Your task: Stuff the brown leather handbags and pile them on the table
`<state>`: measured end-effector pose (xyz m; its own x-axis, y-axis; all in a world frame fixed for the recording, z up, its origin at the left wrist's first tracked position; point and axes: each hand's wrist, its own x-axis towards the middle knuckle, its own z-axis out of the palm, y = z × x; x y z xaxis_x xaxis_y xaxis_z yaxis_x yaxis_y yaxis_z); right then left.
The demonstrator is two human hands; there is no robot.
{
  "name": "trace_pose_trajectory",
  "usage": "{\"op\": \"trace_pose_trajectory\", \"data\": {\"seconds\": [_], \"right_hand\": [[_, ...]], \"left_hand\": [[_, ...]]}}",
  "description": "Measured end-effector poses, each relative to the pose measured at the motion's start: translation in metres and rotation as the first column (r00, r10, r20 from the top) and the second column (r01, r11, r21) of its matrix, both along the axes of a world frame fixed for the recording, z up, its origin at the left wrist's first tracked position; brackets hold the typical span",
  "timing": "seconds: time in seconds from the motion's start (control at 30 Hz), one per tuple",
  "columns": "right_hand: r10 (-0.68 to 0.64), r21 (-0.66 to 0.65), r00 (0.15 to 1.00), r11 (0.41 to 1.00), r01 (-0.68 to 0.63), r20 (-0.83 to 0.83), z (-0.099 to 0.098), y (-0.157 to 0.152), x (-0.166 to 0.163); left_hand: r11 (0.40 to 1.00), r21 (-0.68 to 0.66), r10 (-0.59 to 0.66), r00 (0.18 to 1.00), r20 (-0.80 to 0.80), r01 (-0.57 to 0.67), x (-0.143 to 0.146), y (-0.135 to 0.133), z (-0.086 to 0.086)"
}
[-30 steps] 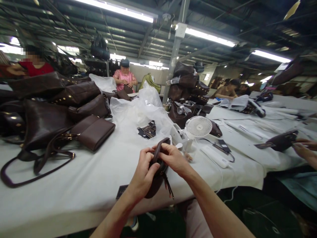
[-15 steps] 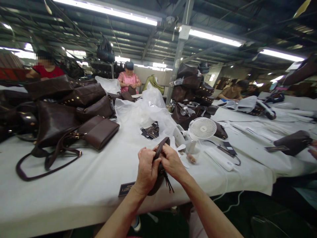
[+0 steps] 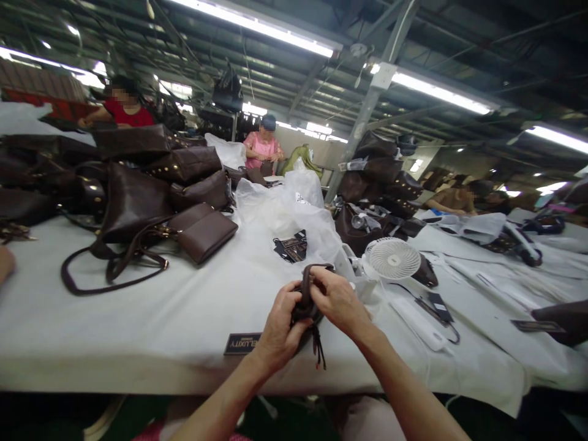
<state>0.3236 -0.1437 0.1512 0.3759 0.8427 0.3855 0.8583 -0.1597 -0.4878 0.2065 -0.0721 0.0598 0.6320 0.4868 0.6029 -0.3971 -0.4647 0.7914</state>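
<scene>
Near the table's front edge, a small dark brown leather pouch (image 3: 309,306) with a strap and thin hanging cords is between my hands. My left hand (image 3: 283,318) wraps round its left side, thumb pressed below. My right hand (image 3: 342,300) pinches the brown strap at the top right. Much of the pouch is hidden behind my fingers. A black label card (image 3: 241,344) with gold lettering lies flat beside my left wrist. Beyond my hands several black tags (image 3: 293,247) rest against clear plastic bags (image 3: 275,208).
Brown leather bags (image 3: 138,196) are heaped at the left, with a flat brown purse (image 3: 206,231) and looped strap in front. A white fan (image 3: 392,258) and white power bank (image 3: 420,324) stand right of my hands. More bags (image 3: 367,177) are stacked behind. Co-workers (image 3: 263,147) sit across.
The camera view has turned left. My right hand has shifted its grip along the strap, and the strap now curls lower over the pouch. My left hand stays on the pouch.
</scene>
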Motion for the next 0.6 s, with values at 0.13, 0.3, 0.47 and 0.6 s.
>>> {"op": "trace_pose_trajectory", "data": {"seconds": [0.13,0.3,0.47,0.6], "right_hand": [[-0.018,0.042,0.907,0.998,0.039,-0.42,-0.011,-0.001,0.009],[-0.009,0.061,0.704,0.995,0.073,-0.71,-0.017,-0.006,0.018],[0.023,0.036,0.639,0.999,0.007,-0.769,-0.011,-0.007,0.02],[0.069,0.074,0.53,0.997,-0.013,-0.845,-0.017,-0.003,0.006]], "left_hand": [[0.999,-0.042,0.007,0.999,-0.04,-0.009,-0.001,0.005,0.0],[0.999,-0.041,-0.002,0.999,-0.039,0.0,-0.002,0.009,0.0],[0.997,-0.067,-0.05,0.998,-0.04,0.047,-0.002,0.008,-0.001],[0.989,-0.129,-0.088,0.992,-0.094,0.076,-0.003,0.013,0.0]]}}
